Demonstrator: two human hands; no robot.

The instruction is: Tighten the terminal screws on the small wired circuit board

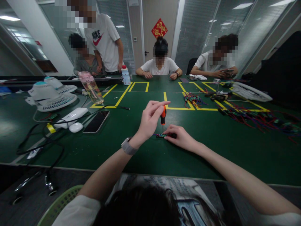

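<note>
Mid-frame: left hand [148,121] pinches screwdriver [163,116] upright, tip on small board [161,135]; right hand [180,136] pinches board against green surface [211,147].

Ceiling panels [242,5] light the room evenly; the table [211,150] shows soft glare, and edges near it bend.
</note>
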